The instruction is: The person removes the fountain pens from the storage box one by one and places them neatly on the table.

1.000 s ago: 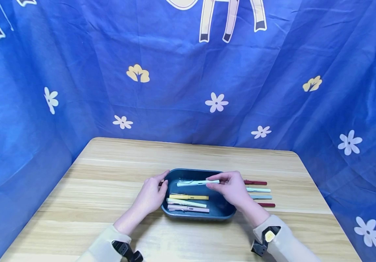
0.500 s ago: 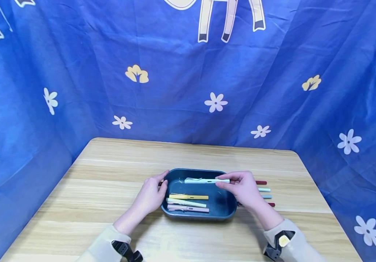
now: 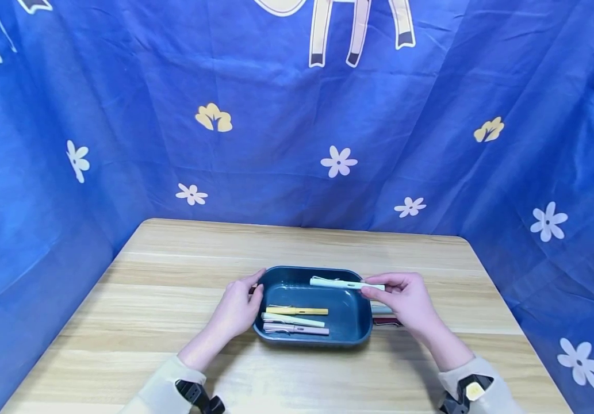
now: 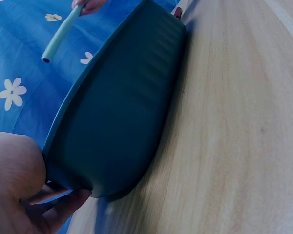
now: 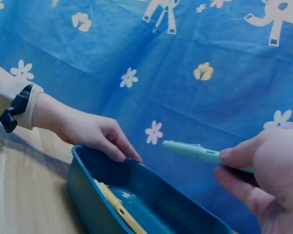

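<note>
My right hand (image 3: 404,300) pinches a pale mint pen (image 3: 335,283) by one end, between thumb and fingers. The pen is held level over the right back part of a dark teal tray (image 3: 345,341), its clip end pointing left. In the right wrist view the mint pen (image 5: 185,150) is clearly above the rim. My left hand (image 3: 237,305) grips the tray's left end, with fingers on both sides of the wall in the wrist views. Inside the tray lie a yellow pen (image 3: 297,311), a pale green pen (image 3: 292,319) and a lilac pen (image 3: 297,329).
Right of the tray, partly hidden by my right hand, lie a light blue pen (image 3: 382,310) and a dark red pen (image 3: 387,322). The wooden table (image 3: 172,276) meets a blue patterned curtain (image 3: 276,190) at its back and sides.
My right hand has moved right with the mint pen, from over the tray's middle to its right back edge. It now covers more of the pens on the table. My left hand stays put.
</note>
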Available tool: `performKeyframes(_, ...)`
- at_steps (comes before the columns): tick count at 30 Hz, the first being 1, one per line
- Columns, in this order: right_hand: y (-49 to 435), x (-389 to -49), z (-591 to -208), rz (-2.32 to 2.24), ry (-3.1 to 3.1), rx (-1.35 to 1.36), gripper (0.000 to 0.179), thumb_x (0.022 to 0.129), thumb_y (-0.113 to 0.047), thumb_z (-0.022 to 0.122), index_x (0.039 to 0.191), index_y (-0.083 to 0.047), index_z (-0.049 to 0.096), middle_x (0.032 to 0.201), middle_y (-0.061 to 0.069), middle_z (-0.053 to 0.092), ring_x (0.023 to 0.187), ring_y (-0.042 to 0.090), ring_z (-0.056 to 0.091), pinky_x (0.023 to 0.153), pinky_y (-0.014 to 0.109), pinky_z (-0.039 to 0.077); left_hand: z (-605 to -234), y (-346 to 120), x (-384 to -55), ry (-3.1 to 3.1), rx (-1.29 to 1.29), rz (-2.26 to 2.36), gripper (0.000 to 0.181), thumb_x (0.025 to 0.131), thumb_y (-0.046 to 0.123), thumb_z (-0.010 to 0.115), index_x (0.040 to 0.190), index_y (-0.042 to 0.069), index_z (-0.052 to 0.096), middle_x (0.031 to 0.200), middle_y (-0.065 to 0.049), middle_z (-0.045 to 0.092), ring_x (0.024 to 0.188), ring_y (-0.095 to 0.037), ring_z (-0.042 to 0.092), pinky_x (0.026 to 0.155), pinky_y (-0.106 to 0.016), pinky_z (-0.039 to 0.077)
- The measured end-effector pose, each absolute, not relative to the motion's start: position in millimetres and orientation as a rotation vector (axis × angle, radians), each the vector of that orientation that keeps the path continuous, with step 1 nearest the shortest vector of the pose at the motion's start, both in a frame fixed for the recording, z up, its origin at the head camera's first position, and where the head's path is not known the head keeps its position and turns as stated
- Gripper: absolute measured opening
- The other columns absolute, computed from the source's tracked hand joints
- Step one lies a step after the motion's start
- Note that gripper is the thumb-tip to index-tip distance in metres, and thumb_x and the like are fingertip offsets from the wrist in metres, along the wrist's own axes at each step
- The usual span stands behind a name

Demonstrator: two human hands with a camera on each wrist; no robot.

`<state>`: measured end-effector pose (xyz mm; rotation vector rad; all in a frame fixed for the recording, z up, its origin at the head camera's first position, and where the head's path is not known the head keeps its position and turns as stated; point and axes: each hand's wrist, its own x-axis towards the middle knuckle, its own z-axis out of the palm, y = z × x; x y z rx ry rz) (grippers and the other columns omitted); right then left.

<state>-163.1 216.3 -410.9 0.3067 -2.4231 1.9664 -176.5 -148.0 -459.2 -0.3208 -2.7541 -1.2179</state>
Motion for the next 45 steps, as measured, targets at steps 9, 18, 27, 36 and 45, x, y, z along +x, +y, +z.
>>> performKeyframes(9, 241, -154, -411, 1.924, -2.411, 0.316, 0.021, 0.089, -0.007, 0.086, 0.106, 0.004, 0.082, 0.097, 0.011, 0.080, 0.064, 0.007, 0.059, 0.055, 0.022, 0.051, -461, -147, -177, -2.742, -0.330, -1.200, 0.045, 0.105, 0.007, 0.060, 0.148, -0.004, 0.058, 0.143, -0.027, 0.060, 0.122, -0.033, 0.066, 0.104, -0.053, 0.054)
performKeyframes(18, 268, -144, -412, 1.976, -2.368, 0.306, 0.020, 0.089, 0.001, 0.083, 0.107, 0.009, 0.079, 0.104, 0.012, 0.080, 0.088, 0.017, 0.076, 0.079, 0.032, 0.064, -460, -145, -176, -2.738, -0.326, -1.196, 0.044, 0.105, 0.007, 0.060, 0.148, -0.004, 0.058, 0.143, -0.027, 0.060, 0.120, -0.033, 0.067, 0.103, -0.052, 0.054)
performKeyframes(27, 299, -136, -419, 2.012, -2.306, 0.350, 0.018, 0.088, 0.008, 0.081, 0.105, 0.010, 0.078, 0.106, 0.014, 0.079, 0.091, 0.020, 0.076, 0.080, 0.032, 0.064, -462, -145, -176, -2.736, -0.343, -1.187, 0.044, 0.105, 0.006, 0.059, 0.148, -0.005, 0.057, 0.142, -0.029, 0.060, 0.126, -0.038, 0.064, 0.106, -0.054, 0.051)
performKeyframes(36, 322, -133, -432, 2.001, -2.281, 0.400, 0.017, 0.087, 0.015, 0.076, 0.104, 0.014, 0.076, 0.105, 0.006, 0.080, 0.087, 0.014, 0.075, 0.071, 0.026, 0.062, -463, -147, -177, -2.748, -0.330, -1.202, 0.045, 0.106, 0.009, 0.059, 0.149, -0.003, 0.057, 0.144, -0.027, 0.059, 0.121, -0.033, 0.067, 0.102, -0.051, 0.056)
performKeyframes(45, 336, -127, -447, 2.058, -2.255, 0.479, 0.018, 0.087, 0.021, 0.072, 0.104, 0.016, 0.075, 0.105, 0.015, 0.079, 0.091, 0.017, 0.077, 0.077, 0.032, 0.064, -462, -147, -178, -2.752, -0.336, -1.200, 0.045, 0.106, 0.008, 0.058, 0.149, -0.004, 0.056, 0.144, -0.028, 0.059, 0.128, -0.039, 0.062, 0.107, -0.053, 0.050)
